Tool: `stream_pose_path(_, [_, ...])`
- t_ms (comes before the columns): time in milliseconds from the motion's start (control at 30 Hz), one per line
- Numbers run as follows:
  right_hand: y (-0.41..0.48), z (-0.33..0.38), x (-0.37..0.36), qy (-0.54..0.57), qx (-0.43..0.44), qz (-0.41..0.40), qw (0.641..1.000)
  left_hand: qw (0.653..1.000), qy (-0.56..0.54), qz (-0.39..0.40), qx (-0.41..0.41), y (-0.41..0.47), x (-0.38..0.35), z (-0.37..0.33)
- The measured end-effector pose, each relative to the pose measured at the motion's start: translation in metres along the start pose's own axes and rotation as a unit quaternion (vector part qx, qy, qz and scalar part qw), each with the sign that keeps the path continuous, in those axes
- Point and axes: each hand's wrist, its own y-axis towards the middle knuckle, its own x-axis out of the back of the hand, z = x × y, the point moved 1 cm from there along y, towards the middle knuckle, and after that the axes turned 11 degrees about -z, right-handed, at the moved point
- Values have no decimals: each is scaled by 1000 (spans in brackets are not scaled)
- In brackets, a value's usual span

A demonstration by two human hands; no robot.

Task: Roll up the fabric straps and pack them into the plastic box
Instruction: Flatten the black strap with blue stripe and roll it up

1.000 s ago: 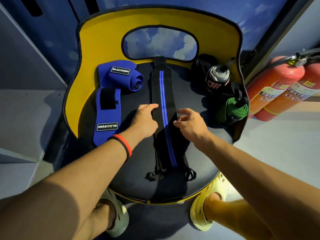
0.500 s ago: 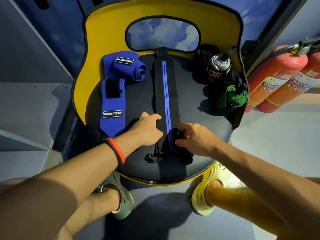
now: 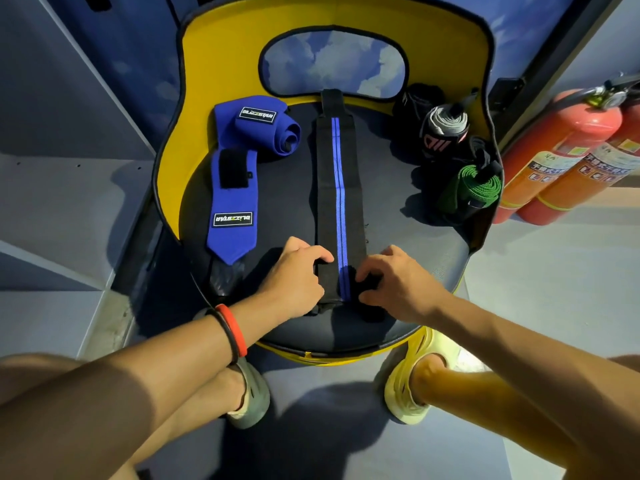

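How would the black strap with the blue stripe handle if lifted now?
Probably floppy: the black strap lies flat on the chair seat, its near end curled into a roll under the left hand and right hand. Likely light, being thin fabric. The loose roll would probably unwind if released.

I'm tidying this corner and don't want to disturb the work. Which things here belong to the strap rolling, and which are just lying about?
Job: long black fabric strap with a blue stripe, gripped by the left hand and right hand; half-rolled blue fabric strap; rolled green strap; rolled grey-and-black strap.
Lying about: two red fire extinguishers.
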Motion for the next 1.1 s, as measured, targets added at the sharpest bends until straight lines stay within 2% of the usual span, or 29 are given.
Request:
stream_pose_path(133, [-14, 10, 2, -75, 143, -2, 987, 999, 29, -16, -28, -2, -3, 1])
stream_pose_path(200, [-19, 11, -1, -110, 168, -3, 980, 998, 49, -22, -45, -1, -3, 1])
stream_pose_path(433, [-7, 6, -5, -66, 162, -16, 985, 966, 88, -28, -240, -11, 3, 5])
stream_pose_path(567, [-5, 5, -4, -54, 141, -23, 988, 910, 193, -61, -361, -16, -1, 16])
stream_pose_path(633, [-2, 3, -4, -39, 128, -19, 991, 894, 204, -84, -390, -16, -5, 20])
stream_pose_path(700, [2, 0, -4, -27, 111, -9, 993, 899, 187, -98, -384, -16, -7, 19])
stream_pose_path(833, [5, -2, -6, -17, 110, -37, 993, 936, 124, -97, -316, -15, -7, 16])
stream_pose_path(967, [0, -7, -10, -94, 200, -88, 971, 973, 84, -69, -202, -8, -5, 16])
stream_pose_path(1100, [-8, -11, -9, -145, 278, -95, 945, 985, 61, -42, -153, -2, -2, 12])
